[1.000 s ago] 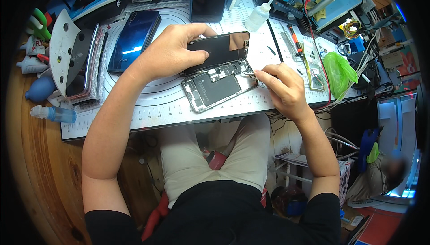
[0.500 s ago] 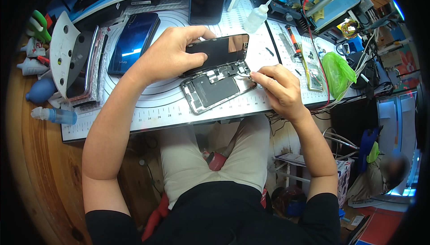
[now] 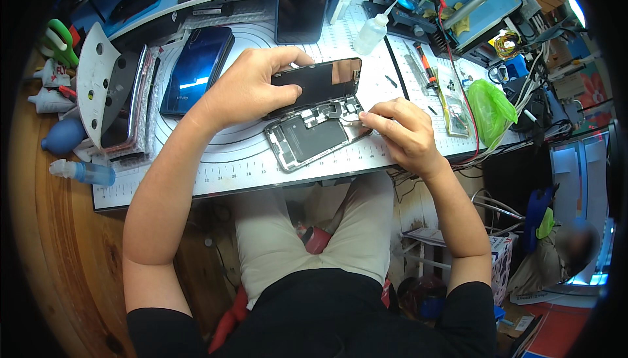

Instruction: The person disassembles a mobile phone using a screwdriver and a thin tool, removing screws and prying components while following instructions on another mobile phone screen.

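Observation:
An opened smartphone (image 3: 315, 141) lies on the white ruled mat, its battery and inner parts bare. My left hand (image 3: 252, 83) grips the phone's dark screen panel (image 3: 320, 82), thumb on its face and fingers behind. The panel is tilted up along the phone's far side. At the phone's right end, my right hand (image 3: 405, 132) has thumb and forefinger pinched together over the inner parts. Whatever lies between those fingertips is too small or hidden to make out.
A blue phone (image 3: 196, 70) lies left of my left hand. Beyond the panel, a dark phone (image 3: 301, 4) stands upright. A clear dropper bottle (image 3: 371, 34), an orange-handled screwdriver (image 3: 426, 63) and a green plastic bag (image 3: 492, 110) are to the right. A blue-capped bottle (image 3: 91, 172) lies at the left edge.
My right fingertips have shifted slightly left over the phone's inner parts. The left hand keeps its grip on the screen panel. The whole view has shifted a little.

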A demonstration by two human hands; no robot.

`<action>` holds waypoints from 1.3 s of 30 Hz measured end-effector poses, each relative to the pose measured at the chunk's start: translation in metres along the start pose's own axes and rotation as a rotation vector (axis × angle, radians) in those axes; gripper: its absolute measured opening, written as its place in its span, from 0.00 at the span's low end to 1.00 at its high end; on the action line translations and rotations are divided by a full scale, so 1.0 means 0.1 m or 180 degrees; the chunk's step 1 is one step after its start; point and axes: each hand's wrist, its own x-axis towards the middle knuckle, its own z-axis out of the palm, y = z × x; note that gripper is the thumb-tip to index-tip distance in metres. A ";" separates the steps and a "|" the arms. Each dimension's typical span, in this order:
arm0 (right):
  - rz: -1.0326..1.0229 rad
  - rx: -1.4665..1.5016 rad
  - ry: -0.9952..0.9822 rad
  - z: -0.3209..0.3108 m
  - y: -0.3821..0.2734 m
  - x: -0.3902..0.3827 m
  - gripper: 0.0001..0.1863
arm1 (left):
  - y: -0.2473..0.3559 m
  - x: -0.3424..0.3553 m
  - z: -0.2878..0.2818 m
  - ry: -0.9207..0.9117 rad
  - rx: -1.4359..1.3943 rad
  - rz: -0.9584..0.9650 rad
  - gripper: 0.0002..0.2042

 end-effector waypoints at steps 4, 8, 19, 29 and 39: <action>-0.0003 0.0049 -0.0003 -0.01 -0.02 -0.01 0.25 | 0.00 0.00 0.00 0.0013 0.0055 0.0030 0.17; 0.0034 -0.0040 -0.0006 -0.07 -0.04 -0.03 0.24 | 0.02 -0.01 -0.02 -0.0007 0.0016 -0.0035 0.16; 0.0753 -0.0924 0.0213 -0.45 0.43 -0.45 0.17 | -0.03 0.00 0.03 0.0233 0.0013 0.0250 0.19; 0.0846 -0.0977 -0.0224 -0.57 0.44 -0.48 0.11 | -0.02 -0.01 0.03 0.0267 0.0032 0.0210 0.19; 0.1970 0.0885 0.0304 -0.41 -0.07 -0.18 0.08 | 0.00 0.00 0.02 0.0243 0.0102 0.0192 0.19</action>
